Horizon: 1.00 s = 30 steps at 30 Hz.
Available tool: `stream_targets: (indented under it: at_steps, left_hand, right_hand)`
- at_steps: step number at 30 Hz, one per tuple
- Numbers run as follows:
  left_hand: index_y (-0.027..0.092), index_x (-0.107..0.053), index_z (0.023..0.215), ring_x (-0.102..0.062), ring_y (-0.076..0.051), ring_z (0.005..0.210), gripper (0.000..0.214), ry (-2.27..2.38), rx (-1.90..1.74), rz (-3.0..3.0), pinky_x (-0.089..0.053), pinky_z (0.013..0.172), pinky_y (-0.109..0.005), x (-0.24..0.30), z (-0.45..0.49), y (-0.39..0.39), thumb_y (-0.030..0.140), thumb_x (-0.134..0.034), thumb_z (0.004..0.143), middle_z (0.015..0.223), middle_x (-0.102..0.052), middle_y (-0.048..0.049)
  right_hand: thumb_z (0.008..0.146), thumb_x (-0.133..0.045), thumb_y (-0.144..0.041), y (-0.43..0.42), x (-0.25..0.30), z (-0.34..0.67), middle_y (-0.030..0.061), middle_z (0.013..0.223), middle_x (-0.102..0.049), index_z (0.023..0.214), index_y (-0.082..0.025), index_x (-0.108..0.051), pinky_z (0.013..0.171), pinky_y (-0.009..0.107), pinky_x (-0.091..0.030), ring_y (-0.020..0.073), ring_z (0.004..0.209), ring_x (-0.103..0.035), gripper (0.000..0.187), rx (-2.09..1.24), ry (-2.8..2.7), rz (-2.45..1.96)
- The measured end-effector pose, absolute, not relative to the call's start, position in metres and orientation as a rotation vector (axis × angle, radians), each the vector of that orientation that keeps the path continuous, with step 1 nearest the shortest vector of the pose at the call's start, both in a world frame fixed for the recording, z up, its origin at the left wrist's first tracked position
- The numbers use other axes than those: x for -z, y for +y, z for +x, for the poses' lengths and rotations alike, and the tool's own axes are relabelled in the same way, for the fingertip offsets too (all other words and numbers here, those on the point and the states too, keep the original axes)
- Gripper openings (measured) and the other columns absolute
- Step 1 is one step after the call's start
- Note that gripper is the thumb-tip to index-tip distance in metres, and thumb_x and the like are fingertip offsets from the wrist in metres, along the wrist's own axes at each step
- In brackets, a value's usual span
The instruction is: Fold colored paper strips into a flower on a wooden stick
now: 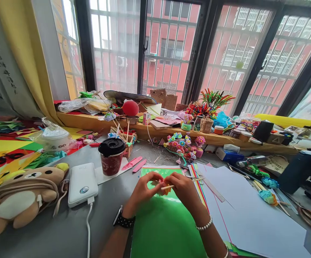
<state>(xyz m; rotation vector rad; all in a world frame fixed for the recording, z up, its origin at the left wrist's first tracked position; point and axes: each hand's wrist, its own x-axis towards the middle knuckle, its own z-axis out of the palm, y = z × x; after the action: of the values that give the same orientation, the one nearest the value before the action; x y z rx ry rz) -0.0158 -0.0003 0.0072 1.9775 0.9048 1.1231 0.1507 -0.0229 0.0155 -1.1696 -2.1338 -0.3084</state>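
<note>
Over a shiny green sheet (166,225), both my hands meet at an orange and pink crinkled paper flower (166,191). My left hand (144,189) pinches its left side with thumb and fingers. My right hand (184,190) is closed at the other side, fingertips close to the left ones. A thin pale stick (167,187) juts out by the flower toward the right hand; where it joins is hidden by fingers. Scissors (195,177) lie just beyond my right hand, near a clear ruler (214,190).
White paper sheets (254,211) cover the desk's right side. To the left stand a lidded dark red cup (111,159), a white power bank (83,184) with a cable, and a plush bear (26,197). Pink strips (139,165) and a pipe-cleaner bouquet (181,145) lie behind.
</note>
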Motion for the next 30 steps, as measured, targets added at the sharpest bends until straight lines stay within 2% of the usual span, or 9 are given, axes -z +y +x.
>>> stream_targets:
  at_steps: [5, 9, 14, 20, 25, 30]
  left_hand:
    - [0.017, -0.056, 0.081, -0.056, -0.014, 0.072, 0.009, 0.982, -1.201, 2.161, -0.047, 0.068, -0.027, -0.003, -0.011, 0.001, 0.022, -0.051, 0.074, 0.078, -0.060, -0.0026]
    - [0.018, -0.058, 0.074, -0.054, -0.014, 0.067, 0.008, 0.996, -1.183, 2.265, -0.045, 0.063, -0.026, -0.002, -0.010, 0.002, 0.020, -0.050, 0.073, 0.071, -0.059, -0.0010]
    - [0.018, -0.059, 0.075, -0.054, -0.015, 0.069, 0.011, 0.966, -1.152, 2.249, -0.044, 0.065, -0.026, -0.004, -0.010, 0.001, 0.019, -0.048, 0.075, 0.075, -0.060, -0.0025]
    - [0.018, -0.058, 0.073, -0.052, -0.015, 0.068, 0.007, 0.980, -1.113, 2.270, -0.043, 0.065, -0.027, -0.003, -0.010, 0.002, 0.019, -0.051, 0.073, 0.072, -0.058, -0.0014]
    - [0.018, -0.057, 0.069, -0.054, -0.016, 0.068, 0.008, 1.021, -1.113, 2.270, -0.043, 0.064, -0.027, -0.002, -0.010, 0.002, 0.017, -0.050, 0.071, 0.070, -0.058, -0.0010]
    - [0.018, -0.059, 0.073, -0.055, -0.016, 0.069, 0.012, 1.043, -1.121, 2.290, -0.044, 0.065, -0.028, -0.002, -0.010, 0.002, 0.013, -0.047, 0.071, 0.072, -0.060, -0.0021]
  right_hand:
    - [0.085, -0.046, -0.021, -0.019, -0.006, 0.144, 0.0007, 0.063, -0.059, 0.071, -0.018, -0.059, 0.048, 0.022, -0.034, 0.0124, 0.056, -0.054, 0.019, 0.552, -2.079, -1.092]
    - [0.085, -0.045, -0.019, -0.016, 0.000, 0.142, 0.0012, 0.063, -0.059, 0.069, -0.017, -0.057, 0.049, 0.022, -0.034, 0.0130, 0.057, -0.053, 0.020, 0.600, -2.096, -1.083]
    - [0.082, -0.050, -0.017, -0.017, 0.000, 0.142, 0.0016, 0.066, -0.060, 0.071, -0.018, -0.057, 0.050, 0.023, -0.036, 0.0132, 0.060, -0.054, 0.014, 0.519, -2.138, -1.168]
    - [0.082, -0.051, -0.019, -0.017, -0.002, 0.141, 0.0027, 0.070, -0.060, 0.071, -0.018, -0.059, 0.053, 0.022, -0.038, 0.0130, 0.063, -0.054, 0.014, 0.404, -2.140, -1.222]
    - [0.078, -0.056, -0.018, -0.017, -0.006, 0.144, 0.0013, 0.070, -0.062, 0.073, -0.018, -0.060, 0.053, 0.021, -0.038, 0.0136, 0.064, -0.057, 0.007, 0.274, -2.163, -1.296]
    - [0.078, -0.054, -0.013, -0.016, -0.010, 0.151, 0.0012, 0.074, -0.064, 0.075, -0.018, -0.061, 0.055, 0.020, -0.039, 0.0130, 0.066, -0.059, 0.010, 0.158, -2.180, -1.331]
